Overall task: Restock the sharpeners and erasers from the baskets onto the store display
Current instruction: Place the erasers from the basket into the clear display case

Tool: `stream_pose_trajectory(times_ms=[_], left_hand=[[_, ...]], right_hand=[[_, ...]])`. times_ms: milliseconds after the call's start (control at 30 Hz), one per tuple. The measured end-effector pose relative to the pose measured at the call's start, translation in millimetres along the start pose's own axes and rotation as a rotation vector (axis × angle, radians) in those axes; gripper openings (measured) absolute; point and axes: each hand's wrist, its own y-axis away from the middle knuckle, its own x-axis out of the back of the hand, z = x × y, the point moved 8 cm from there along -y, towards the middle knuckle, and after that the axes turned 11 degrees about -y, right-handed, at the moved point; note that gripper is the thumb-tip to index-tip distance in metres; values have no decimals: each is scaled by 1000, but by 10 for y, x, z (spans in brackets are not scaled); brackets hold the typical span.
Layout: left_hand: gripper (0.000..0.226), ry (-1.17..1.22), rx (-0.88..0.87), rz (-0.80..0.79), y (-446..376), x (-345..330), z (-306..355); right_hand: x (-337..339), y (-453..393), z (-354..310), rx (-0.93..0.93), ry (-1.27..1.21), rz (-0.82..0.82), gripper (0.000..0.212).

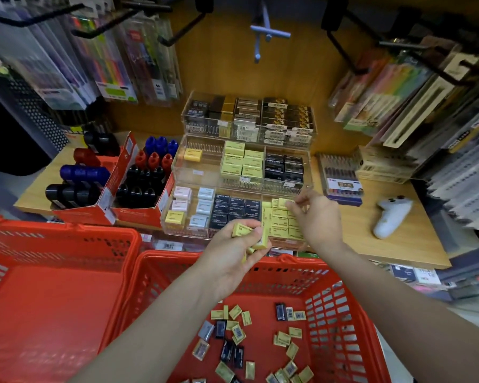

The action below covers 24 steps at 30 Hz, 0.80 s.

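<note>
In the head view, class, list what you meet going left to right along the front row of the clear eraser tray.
Pink erasers → pale blue erasers → black erasers → yellow erasers, where the right hand is setting one down.

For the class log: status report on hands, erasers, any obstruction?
Left hand grips spare yellow erasers. Right hand pinches one over front tray. Right basket holds more. Nothing blocking.

Both bare forearms reach forward and upward from the bottom of the view. The left hand (pixel 233 251) is curled, fingers and thumb closed in a grip. The right hand (pixel 315 217) extends farther forward, its fingertips (pixel 295 204) pinched together, wrist slightly bent.
</note>
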Motion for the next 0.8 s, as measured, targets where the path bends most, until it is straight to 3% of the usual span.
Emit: stream_pose_trajectory(times_ms=[167, 433, 533, 600, 667, 733, 800], left_hand=[[9, 19, 13, 16, 13, 44, -23], [17, 26, 26, 21, 14, 28, -1], [17, 34, 31, 36, 18, 25, 7], [15, 72, 33, 36, 22, 11, 12], [13, 109, 14, 35, 21, -14, 32], [13, 115, -21, 44, 30, -30, 41], [13, 102, -41, 38, 63, -64, 30]], right_hand=[[-54, 89, -86, 174, 59, 9, 24], [-161, 27, -116, 185, 23, -10, 22], [4, 171, -206, 202, -96, -5, 21], [117, 373, -224, 87, -366, -46, 15], [37, 633, -257, -79, -659, -225, 18], [-58, 837, -258, -141, -710, -313, 27], [-90, 914, -227, -159, -672, -285, 24]])
